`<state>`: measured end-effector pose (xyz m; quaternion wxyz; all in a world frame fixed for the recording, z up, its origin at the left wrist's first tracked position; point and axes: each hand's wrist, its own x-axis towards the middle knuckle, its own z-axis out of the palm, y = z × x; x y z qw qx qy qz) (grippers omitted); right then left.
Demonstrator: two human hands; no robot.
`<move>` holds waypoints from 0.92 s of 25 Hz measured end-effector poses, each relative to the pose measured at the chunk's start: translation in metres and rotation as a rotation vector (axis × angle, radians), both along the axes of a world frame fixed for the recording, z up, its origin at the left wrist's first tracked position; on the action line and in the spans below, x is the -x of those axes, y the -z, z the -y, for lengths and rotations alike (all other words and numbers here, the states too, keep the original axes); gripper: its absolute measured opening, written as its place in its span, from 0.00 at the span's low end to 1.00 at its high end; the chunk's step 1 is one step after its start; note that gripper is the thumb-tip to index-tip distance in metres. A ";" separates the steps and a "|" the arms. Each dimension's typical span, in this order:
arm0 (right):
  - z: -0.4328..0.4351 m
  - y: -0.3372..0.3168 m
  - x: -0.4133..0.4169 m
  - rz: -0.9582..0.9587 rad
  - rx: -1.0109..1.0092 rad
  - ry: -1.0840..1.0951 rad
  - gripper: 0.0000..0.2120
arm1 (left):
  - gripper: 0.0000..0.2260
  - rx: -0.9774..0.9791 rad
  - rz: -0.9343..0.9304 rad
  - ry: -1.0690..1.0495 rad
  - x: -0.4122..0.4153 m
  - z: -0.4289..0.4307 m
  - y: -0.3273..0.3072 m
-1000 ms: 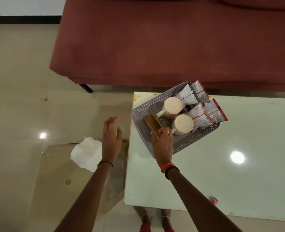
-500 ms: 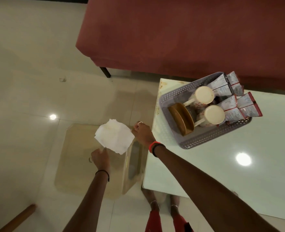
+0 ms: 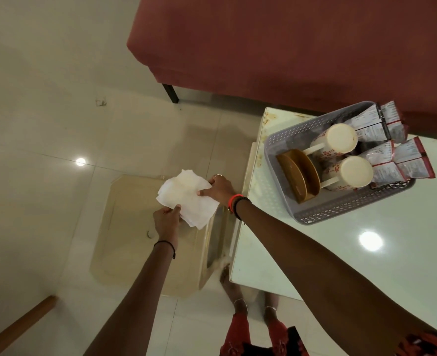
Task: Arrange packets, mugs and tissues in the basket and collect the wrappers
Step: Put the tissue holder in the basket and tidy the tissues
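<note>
At the centre, the left hand and right hand both pinch the tissues above a low glass table; at right, the basket holds mugs, packets and a brown holder on the white table.

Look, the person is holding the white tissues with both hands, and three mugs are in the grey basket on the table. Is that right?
Not quite. The head view shows two mugs in the grey basket, not three. The rest holds: the left hand and the right hand both hold the white tissues, and the basket sits on the table.
</note>
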<state>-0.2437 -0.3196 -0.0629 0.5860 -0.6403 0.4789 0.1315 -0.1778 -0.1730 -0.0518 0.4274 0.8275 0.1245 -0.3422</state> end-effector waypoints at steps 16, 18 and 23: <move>0.002 -0.075 0.072 0.453 -0.693 0.652 0.17 | 0.21 0.436 -0.425 0.101 0.042 0.016 -0.051; 0.002 -0.084 0.097 0.474 -0.622 0.653 0.17 | 0.20 0.534 -0.421 0.186 0.050 0.028 -0.061; 0.008 -0.105 0.164 0.566 -0.405 0.581 0.21 | 0.25 0.500 -0.273 0.532 0.074 0.066 -0.092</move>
